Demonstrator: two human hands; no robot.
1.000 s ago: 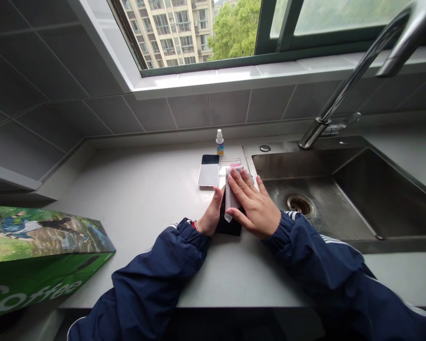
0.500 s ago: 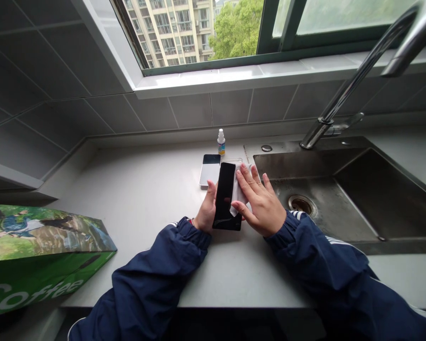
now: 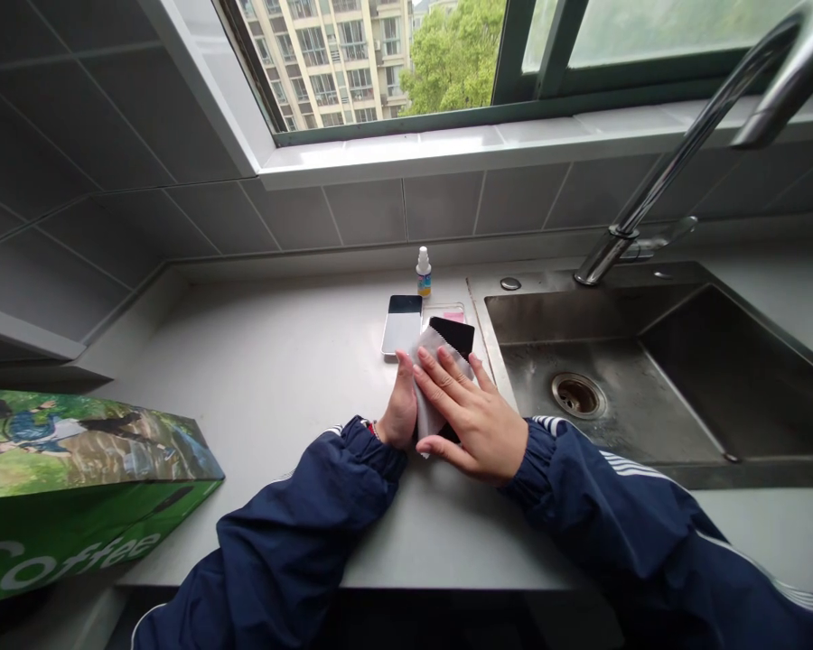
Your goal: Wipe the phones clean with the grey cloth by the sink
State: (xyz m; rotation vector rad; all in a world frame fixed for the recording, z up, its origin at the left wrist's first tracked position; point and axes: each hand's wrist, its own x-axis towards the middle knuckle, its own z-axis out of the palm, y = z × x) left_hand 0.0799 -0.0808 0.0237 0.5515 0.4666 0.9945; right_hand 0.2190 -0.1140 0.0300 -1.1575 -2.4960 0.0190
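My left hand (image 3: 399, 411) grips a black smartphone (image 3: 459, 336) from its left side, thumb up along the edge; its other fingers are hidden beneath. With fingers stretched out, my right hand (image 3: 475, 417) presses a pale grey wiping cloth (image 3: 426, 341) with a zigzag edge onto the phone's face. The cloth covers the phone's left part, and the top right corner shows past it. Just behind the hands lie a second phone-shaped item (image 3: 402, 330), its top reflecting dark and light, and a clear case (image 3: 455, 310) with something pink in it. A small white spray bottle (image 3: 424, 274) stands behind them.
At the right is a steel sink (image 3: 610, 451) with a drain (image 3: 578, 395) and a tall chrome faucet (image 3: 657, 171). A green coffee bag (image 3: 95, 496) stands at the left on the pale countertop (image 3: 264, 361). A window (image 3: 379, 63) is beyond the tiled wall.
My right hand has slid the cloth left across the phone's face. The phone has turned so its top points further right, uncovering the pink piece in the clear case.
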